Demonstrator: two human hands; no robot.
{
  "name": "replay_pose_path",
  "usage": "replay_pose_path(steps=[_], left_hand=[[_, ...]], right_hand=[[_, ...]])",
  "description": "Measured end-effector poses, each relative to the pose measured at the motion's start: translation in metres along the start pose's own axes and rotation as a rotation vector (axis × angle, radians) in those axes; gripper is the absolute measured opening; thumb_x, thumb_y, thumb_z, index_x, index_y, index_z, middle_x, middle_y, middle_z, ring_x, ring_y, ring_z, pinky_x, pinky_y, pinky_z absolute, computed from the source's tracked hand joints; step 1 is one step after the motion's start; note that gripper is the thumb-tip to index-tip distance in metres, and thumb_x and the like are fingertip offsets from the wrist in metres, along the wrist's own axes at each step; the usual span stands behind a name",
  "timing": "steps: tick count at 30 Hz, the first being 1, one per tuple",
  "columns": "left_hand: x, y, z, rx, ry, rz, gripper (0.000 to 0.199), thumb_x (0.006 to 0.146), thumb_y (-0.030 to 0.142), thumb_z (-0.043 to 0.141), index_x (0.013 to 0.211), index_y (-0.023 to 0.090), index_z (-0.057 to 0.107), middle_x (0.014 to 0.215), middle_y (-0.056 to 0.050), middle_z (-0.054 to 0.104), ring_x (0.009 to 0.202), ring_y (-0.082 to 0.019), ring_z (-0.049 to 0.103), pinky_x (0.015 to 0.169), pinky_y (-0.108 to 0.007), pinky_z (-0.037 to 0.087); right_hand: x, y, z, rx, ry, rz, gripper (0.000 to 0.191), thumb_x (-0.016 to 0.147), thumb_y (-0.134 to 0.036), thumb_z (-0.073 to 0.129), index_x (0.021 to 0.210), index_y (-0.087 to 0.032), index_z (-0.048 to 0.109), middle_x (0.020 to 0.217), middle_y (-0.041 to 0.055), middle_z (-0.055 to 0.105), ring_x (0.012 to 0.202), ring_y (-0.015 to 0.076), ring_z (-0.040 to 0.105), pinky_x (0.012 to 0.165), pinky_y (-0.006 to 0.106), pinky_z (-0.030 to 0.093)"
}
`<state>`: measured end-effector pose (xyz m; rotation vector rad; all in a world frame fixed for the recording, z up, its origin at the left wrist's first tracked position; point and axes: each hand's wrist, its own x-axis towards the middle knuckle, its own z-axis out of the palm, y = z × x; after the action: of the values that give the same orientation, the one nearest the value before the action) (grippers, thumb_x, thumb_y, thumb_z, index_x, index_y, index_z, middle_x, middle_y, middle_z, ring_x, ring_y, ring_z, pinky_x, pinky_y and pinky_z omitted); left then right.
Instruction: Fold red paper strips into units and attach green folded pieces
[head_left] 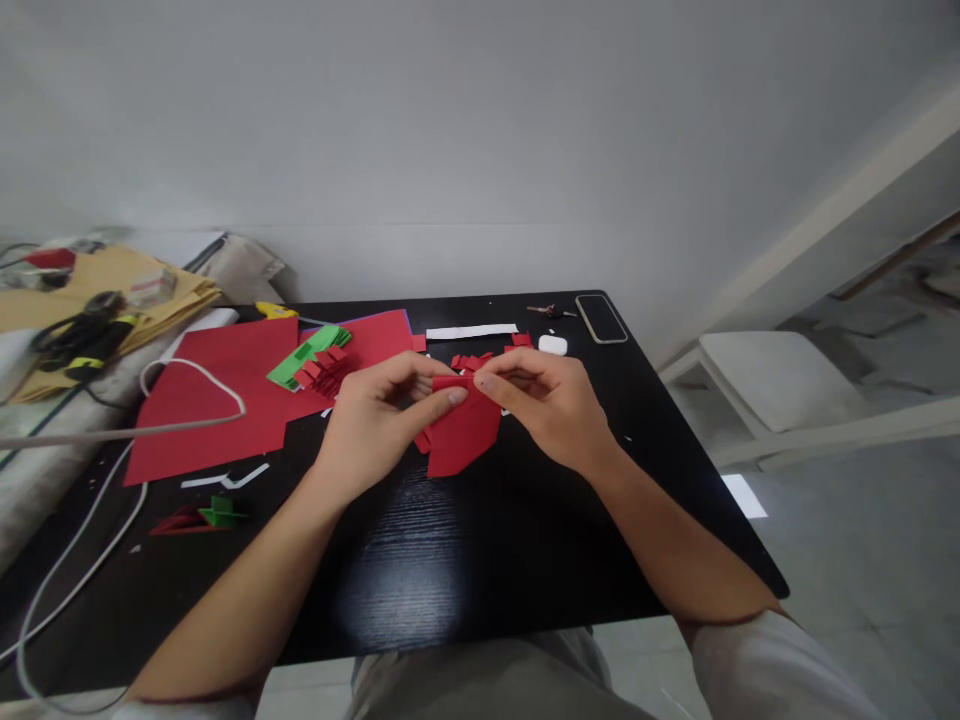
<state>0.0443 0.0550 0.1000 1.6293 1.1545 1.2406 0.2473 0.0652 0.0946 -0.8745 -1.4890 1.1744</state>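
Both of my hands meet over the middle of the black table, pinching the top edge of a red paper piece [463,435]. My left hand [382,410] grips it between thumb and fingers on the left. On the right, my right hand [546,405] pinches the same edge close to the left thumb. The paper's lower part hangs down toward me, and its top looks folded over. Behind the hands, small folded red paper pieces [471,362] show in part. A stack of folded green paper [304,357] and a red pleated paper piece [324,370] lie left of my left hand.
Large red sheets [217,400], a yellow cutter [274,310] and a white cable [202,368] occupy the left. A white paper strip [471,332], keys [551,311], a white case [553,344] and a phone [601,318] lie along the back. A white stool [761,375] stands right.
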Motion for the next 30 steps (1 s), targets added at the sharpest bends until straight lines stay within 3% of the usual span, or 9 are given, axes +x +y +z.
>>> replay_pose_path(steps=[4, 8, 17, 24, 30], left_hand=[[0.000, 0.000, -0.002, -0.054, -0.078, -0.034, 0.020, 0.085, 0.037, 0.083, 0.096, 0.021, 0.077, 0.081, -0.002, 0.076, 0.071, -0.014, 0.067, 0.065, -0.025, 0.054], [0.002, 0.001, -0.005, 0.016, -0.122, -0.070, 0.023, 0.091, 0.042, 0.075, 0.087, 0.019, 0.074, 0.074, -0.001, 0.070, 0.060, -0.012, 0.059, 0.054, -0.024, 0.046], [0.004, 0.006, -0.011, 0.191, -0.043, 0.002, 0.015, 0.093, 0.032, 0.070, 0.088, 0.019, 0.074, 0.069, 0.002, 0.068, 0.057, -0.009, 0.055, 0.053, -0.020, 0.042], [0.001, 0.004, -0.007, 0.176, 0.027, 0.070, 0.010, 0.090, 0.029, 0.075, 0.096, 0.021, 0.078, 0.084, 0.000, 0.078, 0.073, -0.012, 0.070, 0.063, -0.020, 0.053], [-0.002, 0.002, -0.004, 0.089, 0.119, 0.120, 0.021, 0.084, 0.023, 0.083, 0.103, 0.020, 0.075, 0.086, -0.001, 0.080, 0.078, -0.013, 0.075, 0.074, -0.022, 0.060]], right_hand=[[0.001, -0.001, 0.000, -0.006, 0.083, 0.007, 0.017, 0.087, -0.039, 0.082, 0.088, -0.022, 0.078, 0.084, 0.0022, 0.079, 0.079, 0.0179, 0.076, 0.073, 0.031, 0.064], [0.002, -0.004, 0.000, 0.015, 0.165, 0.047, 0.020, 0.086, -0.040, 0.081, 0.086, -0.021, 0.076, 0.081, 0.0029, 0.078, 0.077, 0.0173, 0.074, 0.070, 0.030, 0.062], [0.004, -0.001, -0.007, 0.075, -0.073, 0.205, 0.027, 0.079, -0.041, 0.088, 0.087, -0.018, 0.075, 0.080, 0.0013, 0.075, 0.076, 0.0170, 0.075, 0.075, 0.032, 0.066], [0.004, -0.003, -0.005, 0.093, -0.078, 0.186, 0.025, 0.079, -0.040, 0.088, 0.087, -0.019, 0.078, 0.080, 0.0014, 0.076, 0.075, 0.0170, 0.075, 0.073, 0.032, 0.066], [0.004, -0.003, -0.008, 0.067, -0.098, 0.196, 0.023, 0.082, -0.039, 0.085, 0.088, -0.019, 0.077, 0.082, 0.0022, 0.078, 0.077, 0.0170, 0.076, 0.074, 0.031, 0.064]])
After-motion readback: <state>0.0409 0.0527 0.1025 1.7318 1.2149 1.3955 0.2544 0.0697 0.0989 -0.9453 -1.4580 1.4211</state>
